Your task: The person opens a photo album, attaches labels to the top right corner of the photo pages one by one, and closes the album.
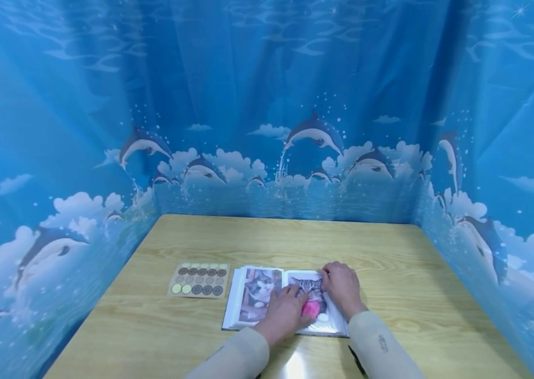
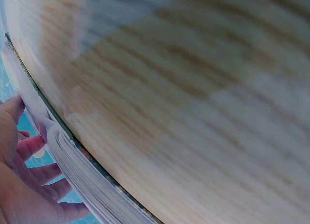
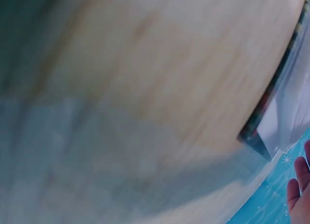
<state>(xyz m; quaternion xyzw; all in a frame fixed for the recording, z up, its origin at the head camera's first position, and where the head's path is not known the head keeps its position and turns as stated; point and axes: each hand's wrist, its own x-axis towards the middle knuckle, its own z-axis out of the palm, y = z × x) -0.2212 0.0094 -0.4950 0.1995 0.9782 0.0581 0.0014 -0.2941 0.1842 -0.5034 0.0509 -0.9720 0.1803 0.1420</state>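
An open photo album (image 1: 235, 311) lies on the table, with a cat photo (image 1: 253, 300) on its left page and a tabby cat photo (image 1: 301, 282) on its right page. My left hand (image 1: 284, 311) rests across the album's middle, fingers spread over the inner part of the right page. At the upper right of that page, my right hand (image 1: 341, 284) touches the photo's edge with its fingertips. A pink round patch (image 1: 311, 308) shows beside the left thumb. In the left wrist view, the fingers of the left hand (image 2: 29, 161) lie along the thick page stack (image 2: 80, 178).
Left of the album lies a beige sheet (image 1: 199, 280) with rows of dark and pale yellow round stickers. The wooden table (image 1: 120, 316) is bordered by a blue dolphin-print curtain (image 1: 248, 105) at the back and both sides.
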